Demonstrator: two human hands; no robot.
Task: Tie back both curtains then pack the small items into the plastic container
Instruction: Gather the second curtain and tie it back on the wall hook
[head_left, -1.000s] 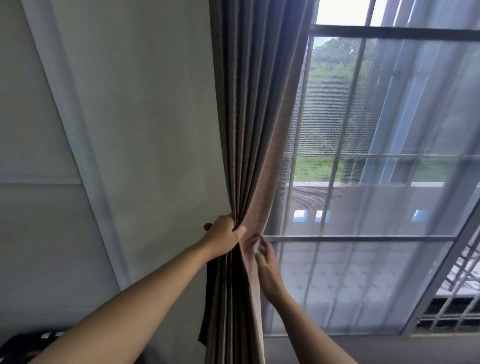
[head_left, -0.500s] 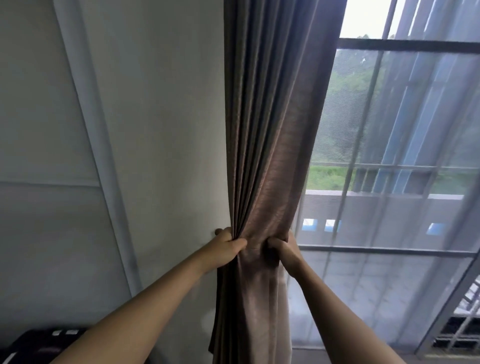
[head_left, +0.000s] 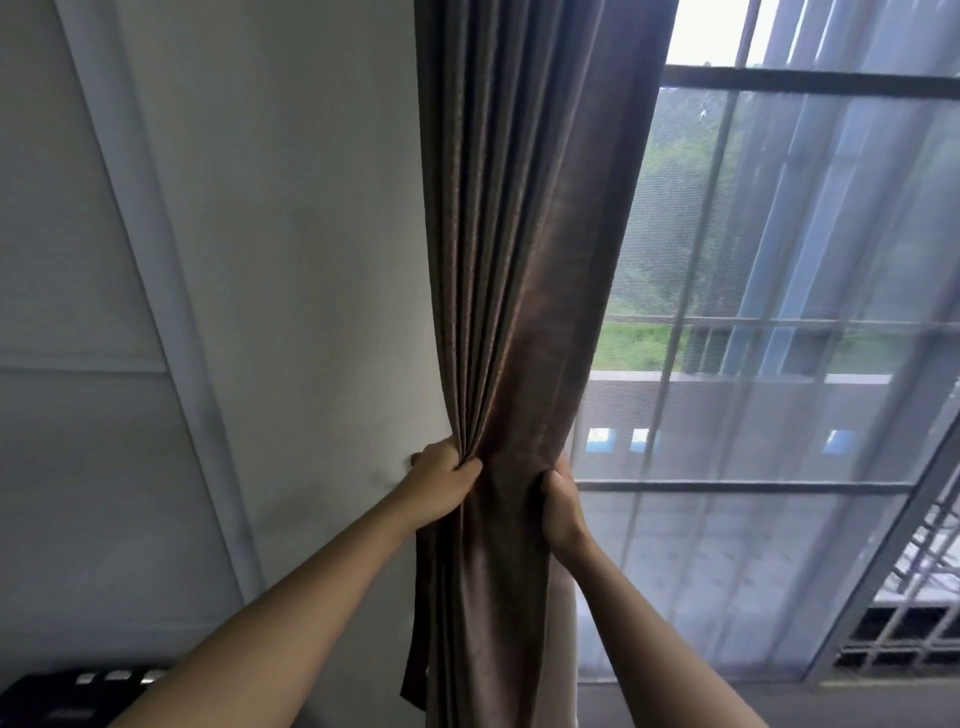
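A brown pleated curtain (head_left: 519, 260) hangs gathered between the white wall and the window. My left hand (head_left: 441, 480) grips its left edge at waist height, fingers closed around the folds. My right hand (head_left: 558, 501) grips the right edge at about the same height, so the fabric is bunched between the two hands. No tie-back band, small items or plastic container show in this view.
A sheer white curtain (head_left: 779, 415) covers the window and its dark frame (head_left: 743, 486) to the right. The white wall (head_left: 285, 260) has a raised trim strip (head_left: 156, 312). A dark object (head_left: 67, 691) sits at the bottom left corner.
My right hand moved from flat against the curtain's right edge to a closed grip around it, bunching the fabric. The view shifted left and closer.
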